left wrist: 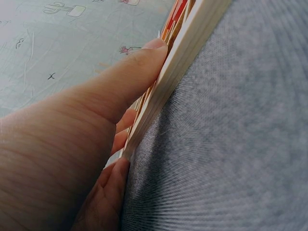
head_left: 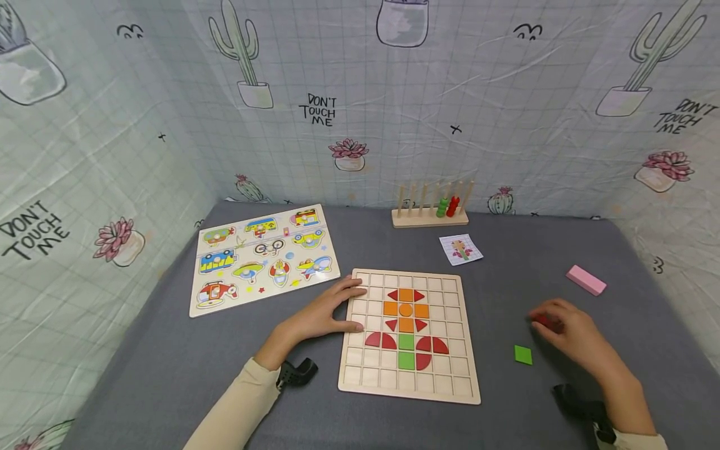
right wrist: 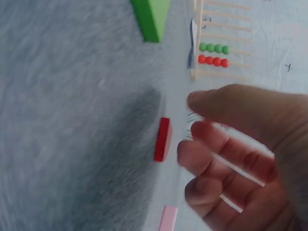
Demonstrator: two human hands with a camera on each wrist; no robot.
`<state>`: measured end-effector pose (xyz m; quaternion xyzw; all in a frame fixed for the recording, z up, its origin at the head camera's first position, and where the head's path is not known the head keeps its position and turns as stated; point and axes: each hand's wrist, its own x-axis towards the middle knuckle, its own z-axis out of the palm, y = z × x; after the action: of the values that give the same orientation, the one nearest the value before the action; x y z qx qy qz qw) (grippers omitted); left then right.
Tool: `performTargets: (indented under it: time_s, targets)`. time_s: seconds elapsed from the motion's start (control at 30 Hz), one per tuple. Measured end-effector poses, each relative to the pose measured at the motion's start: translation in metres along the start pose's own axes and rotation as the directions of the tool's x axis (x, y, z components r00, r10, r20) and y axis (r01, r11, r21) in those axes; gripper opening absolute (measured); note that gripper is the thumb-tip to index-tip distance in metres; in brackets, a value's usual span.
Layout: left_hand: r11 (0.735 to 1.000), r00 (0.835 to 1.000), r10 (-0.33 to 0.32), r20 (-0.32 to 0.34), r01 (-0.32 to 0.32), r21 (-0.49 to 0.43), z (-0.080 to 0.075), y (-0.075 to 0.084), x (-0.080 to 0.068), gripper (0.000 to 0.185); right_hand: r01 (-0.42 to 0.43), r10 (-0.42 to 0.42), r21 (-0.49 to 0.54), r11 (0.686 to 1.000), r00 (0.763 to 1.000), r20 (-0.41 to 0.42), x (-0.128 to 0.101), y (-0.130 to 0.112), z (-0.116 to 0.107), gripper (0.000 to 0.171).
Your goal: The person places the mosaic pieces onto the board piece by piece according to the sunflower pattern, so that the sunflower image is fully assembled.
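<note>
My left hand rests on the left edge of the wooden grid board, fingers spread, thumb lying on the top face. On the board, orange squares and an orange circle are laid out with red triangles, red quarter-circle pieces and green squares. Over the table at right hovers my right hand, fingers loosely bent. In the right wrist view its fingertips are apart from a small red piece lying on the cloth. A loose green square lies left of that hand.
A vehicle puzzle board lies at back left. Behind the grid board are a pattern card and a peg stand with green and red beads. A pink block lies at right. Printed cloth walls enclose the table.
</note>
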<state>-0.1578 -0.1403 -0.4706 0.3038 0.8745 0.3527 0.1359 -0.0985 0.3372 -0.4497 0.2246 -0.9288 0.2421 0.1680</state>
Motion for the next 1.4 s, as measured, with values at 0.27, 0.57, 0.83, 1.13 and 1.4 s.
performTargets:
  time_s: [0.27,0.57,0.83,1.13,1.4]
  targets:
    - [1.0,1.0,-0.001,0.004,0.001,0.003,0.001,-0.001,0.0,0.073,-0.183,0.183,-0.017,0.983,0.981,0.067,-0.006,0.004,-0.002,0.021]
    - [1.0,1.0,0.007,-0.005,-0.007,0.001,0.001,0.0,0.0,0.071,-0.189,0.192,-0.047,0.981,0.98,0.056,-0.005,0.0,0.002,0.023]
    - [1.0,1.0,0.009,-0.003,-0.009,0.004,0.002,0.0,0.0,0.072,-0.178,0.18,-0.036,0.983,0.982,0.062,-0.005,-0.002,0.004,0.025]
    - [1.0,1.0,0.012,-0.009,-0.012,0.005,0.002,0.0,0.001,0.072,-0.099,0.098,0.013,0.995,0.994,0.049,0.0,-0.007,0.011,0.03]
    - [1.0,1.0,0.005,-0.005,-0.005,0.003,0.0,0.001,0.001,0.073,-0.098,0.095,0.031,0.995,0.992,0.089,0.006,-0.019,0.013,0.031]
